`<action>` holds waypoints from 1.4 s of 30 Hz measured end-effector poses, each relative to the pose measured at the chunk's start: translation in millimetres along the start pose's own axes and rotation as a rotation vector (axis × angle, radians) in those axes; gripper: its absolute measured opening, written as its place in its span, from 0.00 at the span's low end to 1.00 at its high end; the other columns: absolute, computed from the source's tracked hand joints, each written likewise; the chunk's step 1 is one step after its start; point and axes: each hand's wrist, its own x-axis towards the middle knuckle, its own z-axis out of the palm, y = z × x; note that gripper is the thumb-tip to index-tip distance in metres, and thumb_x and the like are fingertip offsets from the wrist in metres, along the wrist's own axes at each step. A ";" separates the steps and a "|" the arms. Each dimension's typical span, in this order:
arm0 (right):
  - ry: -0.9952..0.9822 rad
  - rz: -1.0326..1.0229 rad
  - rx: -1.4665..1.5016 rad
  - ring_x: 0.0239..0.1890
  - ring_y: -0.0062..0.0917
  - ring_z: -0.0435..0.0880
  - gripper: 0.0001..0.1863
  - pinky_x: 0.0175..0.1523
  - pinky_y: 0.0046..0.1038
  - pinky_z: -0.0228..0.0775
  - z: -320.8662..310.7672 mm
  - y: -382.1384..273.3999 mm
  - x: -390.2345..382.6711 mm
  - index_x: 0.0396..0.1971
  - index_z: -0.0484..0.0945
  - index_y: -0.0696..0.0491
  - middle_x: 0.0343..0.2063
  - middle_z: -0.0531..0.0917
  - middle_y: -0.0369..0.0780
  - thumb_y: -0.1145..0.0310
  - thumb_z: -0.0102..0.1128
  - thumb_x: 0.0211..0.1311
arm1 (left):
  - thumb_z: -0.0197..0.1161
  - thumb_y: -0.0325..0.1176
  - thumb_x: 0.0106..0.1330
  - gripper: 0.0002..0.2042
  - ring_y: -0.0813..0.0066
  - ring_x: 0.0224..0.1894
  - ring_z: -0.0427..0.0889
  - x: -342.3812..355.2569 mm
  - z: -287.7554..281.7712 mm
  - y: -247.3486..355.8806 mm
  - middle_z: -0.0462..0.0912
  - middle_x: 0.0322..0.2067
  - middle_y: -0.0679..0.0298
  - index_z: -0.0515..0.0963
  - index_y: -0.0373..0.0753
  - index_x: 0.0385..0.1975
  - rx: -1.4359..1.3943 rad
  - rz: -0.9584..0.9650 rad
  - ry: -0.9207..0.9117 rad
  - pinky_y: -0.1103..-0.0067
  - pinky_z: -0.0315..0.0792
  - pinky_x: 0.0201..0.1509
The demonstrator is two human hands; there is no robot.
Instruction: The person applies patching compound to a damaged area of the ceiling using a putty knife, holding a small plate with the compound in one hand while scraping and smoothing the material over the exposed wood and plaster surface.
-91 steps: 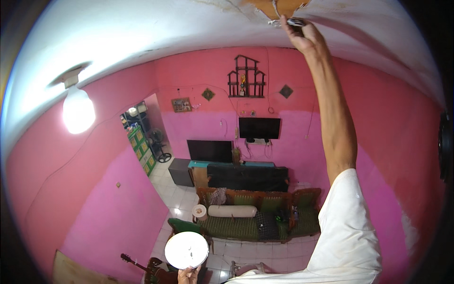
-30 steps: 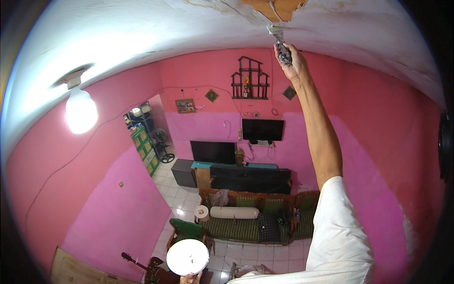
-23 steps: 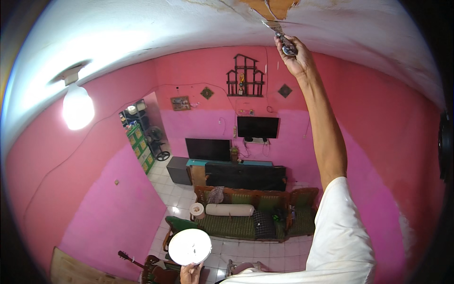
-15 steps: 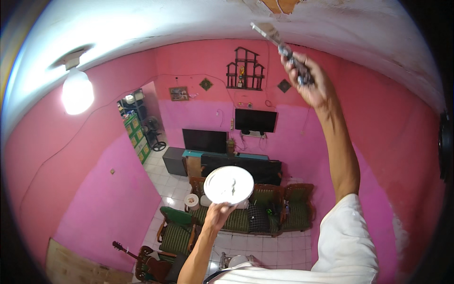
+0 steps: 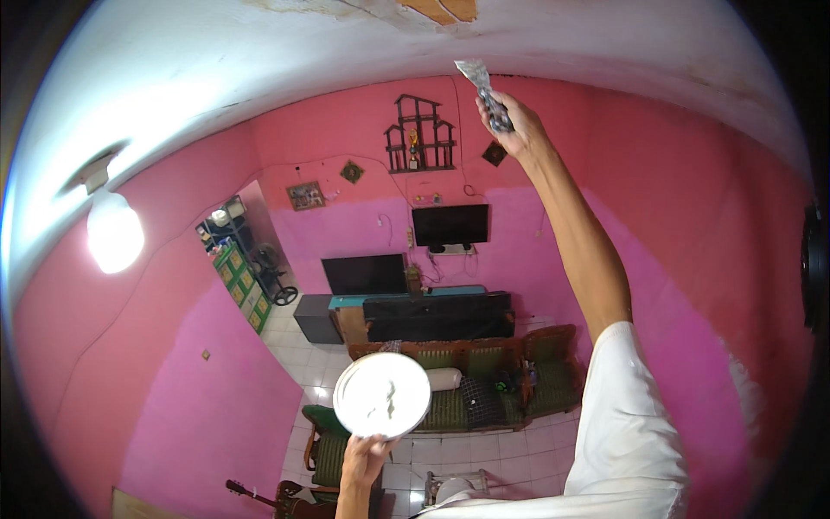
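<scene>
My right hand (image 5: 512,124) is raised high, its fingers closed round the dark, smeared handle of a putty knife (image 5: 475,74). The blade points up toward the ceiling (image 5: 328,52) and looks whitish, as if coated. Lower down, my left hand (image 5: 366,457) grips a round white tub (image 5: 346,406) by its near side. White paste (image 5: 385,394) with a raised lump in the middle shows inside the tub. A brownish broken patch (image 5: 439,9) sits in the ceiling at the top edge, beyond the knife.
A lit bulb (image 5: 115,235) hangs from the ceiling at left. Far below stand a green striped sofa (image 5: 450,408), an armchair (image 5: 328,458) and a guitar (image 5: 290,500). Two dark screens, one being a wall television (image 5: 451,225), and a black shelf (image 5: 419,134) line the pink wall.
The view has shifted. In it, my right hand with the putty knife is farther left, and the blade stands more upright. My left hand and the tub sit lower and farther left.
</scene>
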 end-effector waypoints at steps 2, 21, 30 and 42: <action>-0.010 -0.022 0.037 0.30 0.32 0.77 0.06 0.31 0.29 0.77 7.2 -0.6 21.6 0.31 0.66 0.65 0.30 0.74 0.46 0.79 0.51 0.55 | 0.56 0.21 0.49 0.33 0.61 0.54 0.65 -31.5 -22.6 2.2 0.62 0.52 0.53 0.52 0.31 0.57 0.034 0.024 0.122 0.60 0.64 0.57; -0.250 -0.025 0.243 0.34 0.36 0.77 0.06 0.44 0.31 0.79 84.7 -36.4 66.7 0.31 0.67 0.69 0.32 0.74 0.50 0.79 0.46 0.59 | 0.49 0.15 0.48 0.28 0.60 0.52 0.68 -139.3 -101.1 -35.4 0.66 0.51 0.51 0.59 0.30 0.54 -0.271 0.184 0.681 0.65 0.63 0.60; -0.154 -0.122 -0.011 0.29 0.30 0.78 0.07 0.33 0.27 0.77 20.8 26.7 -1.7 0.32 0.70 0.63 0.28 0.77 0.46 0.76 0.52 0.56 | 0.51 0.16 0.48 0.29 0.61 0.52 0.68 -113.9 -117.5 -53.2 0.66 0.52 0.54 0.58 0.32 0.56 -0.249 0.095 0.535 0.63 0.64 0.59; -0.012 -0.133 0.135 0.29 0.32 0.78 0.07 0.32 0.31 0.77 22.7 26.7 67.1 0.32 0.67 0.64 0.28 0.75 0.46 0.78 0.53 0.54 | 0.51 0.16 0.49 0.29 0.59 0.53 0.67 -118.6 -98.8 -48.1 0.66 0.52 0.52 0.58 0.32 0.56 -0.246 0.132 0.542 0.64 0.63 0.60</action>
